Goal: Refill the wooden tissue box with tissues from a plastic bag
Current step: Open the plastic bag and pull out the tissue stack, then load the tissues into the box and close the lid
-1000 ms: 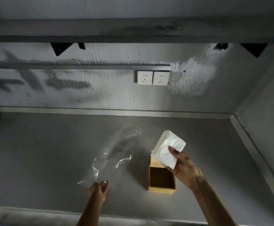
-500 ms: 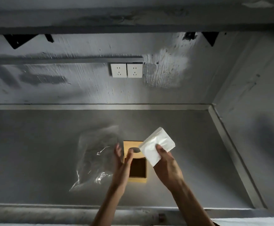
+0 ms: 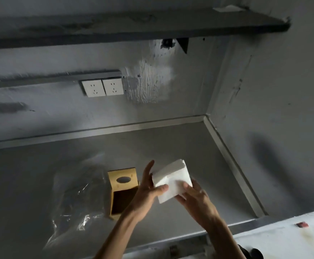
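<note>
A white stack of tissues [image 3: 173,180] is held in the air between both hands, just right of the wooden tissue box [image 3: 121,191]. My left hand [image 3: 147,191] grips the stack's left side with the thumb on top. My right hand [image 3: 195,199] holds its lower right corner. The box stands on the grey counter with its lid, which has an oval slot, folded back and its inside open and dark. A clear plastic bag [image 3: 77,200] lies flat on the counter, touching the box's left side.
The grey counter [image 3: 180,146] is closed in by a back wall with two white sockets [image 3: 103,87] and a side wall on the right. A dark shelf [image 3: 133,25] hangs overhead. A white surface [image 3: 292,234] with a small red item lies at the lower right.
My left hand has let go of the plastic bag and come across to the tissue stack. The stack now sits right of the box, in both hands. The view has swung to the right.
</note>
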Demonstrator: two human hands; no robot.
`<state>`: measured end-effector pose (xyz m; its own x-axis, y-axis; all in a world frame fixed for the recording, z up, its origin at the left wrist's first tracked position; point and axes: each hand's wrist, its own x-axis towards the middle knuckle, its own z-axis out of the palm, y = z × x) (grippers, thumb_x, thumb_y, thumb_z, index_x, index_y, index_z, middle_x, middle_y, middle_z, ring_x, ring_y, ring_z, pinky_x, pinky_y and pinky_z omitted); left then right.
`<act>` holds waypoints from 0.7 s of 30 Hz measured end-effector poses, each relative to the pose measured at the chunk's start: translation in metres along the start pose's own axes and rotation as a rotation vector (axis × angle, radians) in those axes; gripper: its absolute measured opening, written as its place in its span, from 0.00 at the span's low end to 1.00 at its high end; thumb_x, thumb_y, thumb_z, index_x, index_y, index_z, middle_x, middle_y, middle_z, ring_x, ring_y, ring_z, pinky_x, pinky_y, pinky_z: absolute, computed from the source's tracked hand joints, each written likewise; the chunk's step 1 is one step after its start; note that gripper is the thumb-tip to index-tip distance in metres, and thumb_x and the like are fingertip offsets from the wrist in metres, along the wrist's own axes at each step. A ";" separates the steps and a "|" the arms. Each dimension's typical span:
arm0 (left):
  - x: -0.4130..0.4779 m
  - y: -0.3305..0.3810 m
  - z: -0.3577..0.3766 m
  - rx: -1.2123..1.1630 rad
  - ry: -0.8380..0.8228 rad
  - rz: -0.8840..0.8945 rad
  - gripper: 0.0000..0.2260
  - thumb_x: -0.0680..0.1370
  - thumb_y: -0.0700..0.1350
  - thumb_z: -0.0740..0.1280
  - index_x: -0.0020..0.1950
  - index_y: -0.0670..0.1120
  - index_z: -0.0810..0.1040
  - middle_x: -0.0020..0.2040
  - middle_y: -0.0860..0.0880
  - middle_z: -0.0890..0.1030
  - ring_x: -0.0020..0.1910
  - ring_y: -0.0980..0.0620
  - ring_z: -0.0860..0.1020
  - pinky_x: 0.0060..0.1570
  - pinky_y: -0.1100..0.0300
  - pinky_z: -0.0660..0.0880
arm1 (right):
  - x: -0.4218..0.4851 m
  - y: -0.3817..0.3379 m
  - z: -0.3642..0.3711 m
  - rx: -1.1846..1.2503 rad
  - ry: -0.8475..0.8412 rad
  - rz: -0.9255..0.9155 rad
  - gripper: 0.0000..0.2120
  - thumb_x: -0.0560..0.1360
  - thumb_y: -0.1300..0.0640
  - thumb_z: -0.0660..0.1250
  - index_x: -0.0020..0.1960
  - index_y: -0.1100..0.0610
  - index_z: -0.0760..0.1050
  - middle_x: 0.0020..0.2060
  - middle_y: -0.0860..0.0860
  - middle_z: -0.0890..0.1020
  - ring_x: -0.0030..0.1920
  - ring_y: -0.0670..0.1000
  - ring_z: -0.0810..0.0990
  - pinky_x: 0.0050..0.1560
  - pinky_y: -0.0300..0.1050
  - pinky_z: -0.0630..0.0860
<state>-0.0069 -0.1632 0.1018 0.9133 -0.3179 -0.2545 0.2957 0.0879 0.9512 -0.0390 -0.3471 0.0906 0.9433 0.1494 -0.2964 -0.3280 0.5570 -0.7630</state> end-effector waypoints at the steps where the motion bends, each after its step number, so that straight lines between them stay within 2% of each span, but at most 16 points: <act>1: 0.001 0.000 0.001 0.074 -0.043 -0.008 0.46 0.68 0.35 0.74 0.76 0.61 0.55 0.66 0.53 0.76 0.64 0.55 0.76 0.64 0.56 0.73 | 0.001 -0.004 -0.015 -0.075 0.005 -0.013 0.43 0.62 0.53 0.81 0.72 0.56 0.65 0.66 0.61 0.76 0.65 0.61 0.76 0.62 0.60 0.75; 3: 0.004 -0.006 0.001 0.182 -0.149 -0.034 0.45 0.72 0.34 0.72 0.77 0.62 0.51 0.69 0.62 0.69 0.65 0.70 0.71 0.60 0.72 0.70 | 0.004 -0.014 -0.037 -0.298 0.008 0.002 0.51 0.61 0.54 0.82 0.76 0.49 0.57 0.68 0.57 0.74 0.67 0.58 0.75 0.66 0.62 0.72; 4: 0.006 -0.008 0.001 0.242 -0.192 -0.043 0.44 0.74 0.33 0.71 0.77 0.61 0.49 0.67 0.67 0.65 0.62 0.77 0.68 0.57 0.78 0.68 | 0.007 -0.017 -0.048 -0.415 -0.020 0.024 0.51 0.60 0.53 0.83 0.76 0.48 0.58 0.68 0.54 0.74 0.67 0.55 0.75 0.65 0.58 0.73; 5: 0.009 -0.010 0.000 0.300 -0.221 -0.054 0.44 0.74 0.33 0.70 0.77 0.60 0.47 0.66 0.69 0.62 0.61 0.79 0.66 0.58 0.79 0.66 | 0.011 -0.020 -0.055 -0.533 -0.067 0.053 0.50 0.59 0.51 0.83 0.74 0.47 0.61 0.67 0.51 0.75 0.67 0.51 0.75 0.64 0.54 0.75; 6: 0.012 -0.015 -0.001 0.349 -0.244 -0.080 0.44 0.74 0.34 0.70 0.77 0.61 0.46 0.66 0.69 0.61 0.64 0.76 0.64 0.64 0.74 0.64 | 0.015 -0.021 -0.062 -0.646 -0.098 0.078 0.46 0.59 0.49 0.83 0.71 0.45 0.63 0.66 0.48 0.75 0.66 0.48 0.75 0.64 0.50 0.75; 7: 0.016 -0.019 -0.001 0.387 -0.256 -0.115 0.45 0.74 0.35 0.71 0.77 0.62 0.46 0.69 0.66 0.61 0.69 0.68 0.62 0.70 0.66 0.61 | 0.020 -0.018 -0.071 -0.749 -0.108 0.086 0.41 0.60 0.49 0.82 0.68 0.44 0.66 0.65 0.45 0.75 0.67 0.47 0.74 0.66 0.50 0.73; 8: 0.020 -0.027 -0.002 0.417 -0.259 -0.142 0.46 0.72 0.36 0.71 0.77 0.64 0.46 0.73 0.60 0.60 0.73 0.60 0.59 0.74 0.56 0.58 | 0.025 -0.013 -0.080 -0.818 -0.105 0.097 0.36 0.63 0.52 0.81 0.66 0.43 0.67 0.64 0.43 0.75 0.68 0.47 0.73 0.69 0.52 0.70; 9: 0.024 -0.038 -0.002 0.449 -0.254 -0.153 0.45 0.72 0.37 0.71 0.76 0.64 0.47 0.76 0.56 0.58 0.75 0.54 0.57 0.74 0.52 0.57 | 0.030 -0.006 -0.090 -0.850 -0.097 0.101 0.33 0.66 0.57 0.79 0.65 0.43 0.68 0.64 0.42 0.74 0.68 0.48 0.71 0.71 0.54 0.68; 12: 0.032 -0.075 0.003 0.625 -0.188 -0.135 0.38 0.72 0.42 0.67 0.77 0.59 0.51 0.76 0.49 0.60 0.75 0.52 0.58 0.74 0.51 0.58 | 0.041 0.027 -0.112 -0.900 0.008 0.065 0.34 0.66 0.64 0.73 0.67 0.43 0.66 0.68 0.50 0.73 0.71 0.54 0.68 0.73 0.57 0.65; 14: 0.034 -0.103 0.008 0.696 -0.142 -0.118 0.34 0.71 0.40 0.65 0.75 0.52 0.56 0.75 0.45 0.62 0.74 0.48 0.61 0.75 0.48 0.58 | 0.044 0.060 -0.124 -0.931 0.067 0.040 0.37 0.67 0.70 0.69 0.67 0.42 0.64 0.69 0.53 0.72 0.71 0.54 0.68 0.73 0.57 0.65; 15: 0.035 -0.118 0.009 0.726 -0.126 -0.110 0.34 0.71 0.37 0.64 0.74 0.52 0.56 0.74 0.43 0.62 0.74 0.46 0.61 0.75 0.48 0.58 | 0.043 0.077 -0.127 -0.936 0.082 0.037 0.38 0.67 0.72 0.66 0.67 0.41 0.63 0.69 0.55 0.71 0.71 0.53 0.69 0.72 0.54 0.66; 17: 0.034 -0.144 0.012 0.770 -0.105 -0.079 0.36 0.70 0.30 0.63 0.73 0.52 0.54 0.74 0.42 0.61 0.74 0.45 0.60 0.75 0.50 0.57 | 0.041 0.105 -0.134 -0.918 0.140 0.024 0.38 0.66 0.72 0.62 0.69 0.43 0.61 0.69 0.59 0.71 0.68 0.52 0.71 0.68 0.42 0.70; 19: 0.031 -0.158 0.015 0.743 -0.092 -0.055 0.38 0.70 0.27 0.62 0.74 0.52 0.53 0.73 0.46 0.58 0.74 0.48 0.59 0.75 0.61 0.54 | 0.038 0.119 -0.135 -0.892 0.213 0.000 0.38 0.65 0.71 0.60 0.71 0.48 0.59 0.69 0.60 0.70 0.68 0.56 0.71 0.66 0.34 0.69; 21: 0.032 -0.164 0.019 0.694 -0.095 -0.061 0.40 0.69 0.27 0.60 0.76 0.52 0.50 0.73 0.49 0.55 0.73 0.51 0.59 0.71 0.72 0.53 | 0.037 0.124 -0.132 -0.864 0.230 -0.025 0.39 0.63 0.72 0.58 0.73 0.55 0.56 0.71 0.61 0.66 0.72 0.57 0.65 0.69 0.35 0.63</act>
<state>-0.0314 -0.2061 -0.0586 0.8631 -0.3872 -0.3244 0.0694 -0.5452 0.8354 -0.0515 -0.3803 -0.0907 0.9475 -0.0734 -0.3112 -0.3193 -0.2661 -0.9095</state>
